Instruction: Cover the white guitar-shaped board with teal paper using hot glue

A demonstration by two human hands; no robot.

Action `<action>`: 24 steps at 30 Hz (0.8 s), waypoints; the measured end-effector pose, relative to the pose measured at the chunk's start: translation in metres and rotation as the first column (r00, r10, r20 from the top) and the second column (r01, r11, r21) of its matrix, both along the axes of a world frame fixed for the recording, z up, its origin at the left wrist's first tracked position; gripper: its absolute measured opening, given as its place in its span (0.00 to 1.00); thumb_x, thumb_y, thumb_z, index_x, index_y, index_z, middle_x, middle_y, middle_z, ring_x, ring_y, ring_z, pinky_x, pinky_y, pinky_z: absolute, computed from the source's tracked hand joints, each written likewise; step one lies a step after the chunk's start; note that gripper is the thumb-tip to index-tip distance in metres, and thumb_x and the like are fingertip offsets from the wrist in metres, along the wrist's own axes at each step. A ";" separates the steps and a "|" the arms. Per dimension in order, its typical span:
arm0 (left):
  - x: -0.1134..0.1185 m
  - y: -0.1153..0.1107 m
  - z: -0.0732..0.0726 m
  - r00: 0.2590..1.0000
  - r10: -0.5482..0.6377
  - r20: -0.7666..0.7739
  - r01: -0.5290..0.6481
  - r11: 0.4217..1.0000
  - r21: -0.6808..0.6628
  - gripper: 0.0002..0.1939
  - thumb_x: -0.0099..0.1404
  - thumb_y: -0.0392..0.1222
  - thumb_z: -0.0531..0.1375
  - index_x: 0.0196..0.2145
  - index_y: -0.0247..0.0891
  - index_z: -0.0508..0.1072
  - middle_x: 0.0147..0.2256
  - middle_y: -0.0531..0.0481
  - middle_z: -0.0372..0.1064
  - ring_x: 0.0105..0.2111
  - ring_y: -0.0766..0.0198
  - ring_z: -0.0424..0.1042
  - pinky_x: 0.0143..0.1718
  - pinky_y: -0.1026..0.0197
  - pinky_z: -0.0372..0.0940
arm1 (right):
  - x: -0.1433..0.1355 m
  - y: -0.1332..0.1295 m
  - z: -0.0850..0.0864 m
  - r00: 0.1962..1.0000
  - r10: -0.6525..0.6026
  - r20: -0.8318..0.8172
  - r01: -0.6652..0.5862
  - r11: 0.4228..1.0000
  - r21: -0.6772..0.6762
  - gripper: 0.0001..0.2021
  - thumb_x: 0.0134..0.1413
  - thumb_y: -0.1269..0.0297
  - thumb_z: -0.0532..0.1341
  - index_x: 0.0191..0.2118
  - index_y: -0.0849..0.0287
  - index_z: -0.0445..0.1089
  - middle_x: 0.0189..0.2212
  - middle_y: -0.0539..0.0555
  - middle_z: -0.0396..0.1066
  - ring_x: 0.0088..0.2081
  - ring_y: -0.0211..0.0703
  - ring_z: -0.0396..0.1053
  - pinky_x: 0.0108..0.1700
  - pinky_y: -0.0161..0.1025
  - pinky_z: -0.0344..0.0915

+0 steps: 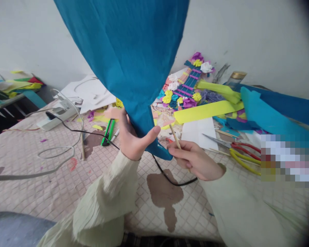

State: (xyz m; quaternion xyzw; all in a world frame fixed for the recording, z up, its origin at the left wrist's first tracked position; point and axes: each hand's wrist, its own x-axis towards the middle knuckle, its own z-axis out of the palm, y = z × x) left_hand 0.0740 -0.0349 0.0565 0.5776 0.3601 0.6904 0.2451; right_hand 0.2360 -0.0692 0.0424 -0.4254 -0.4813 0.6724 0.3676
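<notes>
A large blue paper-covered shape (128,44) stands upright before me, wide above and narrowing to a neck at the bottom. My left hand (134,137) is wrapped round this narrow neck, thumb in front. From the neck's lower end a loose blue strip (162,152) reaches to the right. My right hand (193,156) pinches a thin wooden stick (175,137), its upper end pointing up and left. The right fingertips touch or nearly touch the strip's end; whether they also grip it I cannot tell.
Scissors (231,145) with red and yellow handles lie at the right. A green utility knife (108,132), a power strip (57,115) and a black cable (170,181) are on the table. Yellow crepe paper (208,111) and a flower-decorated paper piece (186,85) lie behind.
</notes>
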 end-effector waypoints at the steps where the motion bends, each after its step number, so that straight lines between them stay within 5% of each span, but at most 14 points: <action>1: 0.000 0.000 -0.001 1.000 -0.002 -0.006 0.002 1.000 0.007 0.36 0.41 0.56 0.67 0.46 0.47 0.59 0.41 0.48 0.63 0.45 0.52 0.65 0.46 0.48 0.62 | 0.000 0.000 0.000 1.000 0.011 0.012 -0.011 1.000 0.004 0.11 0.44 0.59 0.63 0.26 0.60 0.63 0.12 0.39 0.47 0.13 0.25 0.41 0.15 0.30 0.35; 7: 0.000 0.004 -0.007 0.999 0.006 -0.047 -0.005 1.000 0.021 0.38 0.39 0.54 0.69 0.46 0.46 0.58 0.40 0.49 0.62 0.46 0.51 0.64 0.48 0.47 0.60 | -0.004 -0.003 0.001 0.998 -0.039 0.057 0.029 0.985 0.170 0.12 0.46 0.54 0.61 0.29 0.59 0.64 0.14 0.40 0.49 0.14 0.26 0.42 0.15 0.31 0.37; 16: -0.001 0.006 -0.008 1.000 -0.015 -0.006 0.015 1.000 -0.020 0.34 0.42 0.55 0.67 0.45 0.45 0.59 0.38 0.49 0.63 0.41 0.54 0.67 0.41 0.51 0.64 | -0.008 -0.004 -0.001 0.984 -0.130 0.119 0.105 0.975 0.198 0.15 0.44 0.54 0.63 0.35 0.58 0.63 0.19 0.43 0.58 0.16 0.28 0.46 0.16 0.31 0.44; 20: -0.006 0.009 -0.007 0.999 0.047 0.028 -0.047 0.999 0.020 0.33 0.44 0.54 0.66 0.45 0.45 0.59 0.37 0.49 0.64 0.40 0.53 0.67 0.39 0.49 0.65 | 0.000 -0.005 -0.004 0.906 -0.408 0.111 0.298 0.803 0.516 0.12 0.56 0.53 0.52 0.39 0.56 0.63 0.25 0.47 0.63 0.20 0.31 0.54 0.20 0.32 0.52; 24: -0.008 0.009 -0.006 0.984 0.172 0.042 -0.174 0.984 0.036 0.32 0.44 0.52 0.67 0.45 0.46 0.59 0.39 0.49 0.62 0.43 0.51 0.65 0.43 0.47 0.63 | 0.001 -0.009 -0.006 0.817 -0.496 0.294 0.119 0.644 0.756 0.06 0.56 0.62 0.54 0.33 0.58 0.65 0.25 0.49 0.66 0.24 0.34 0.62 0.26 0.32 0.59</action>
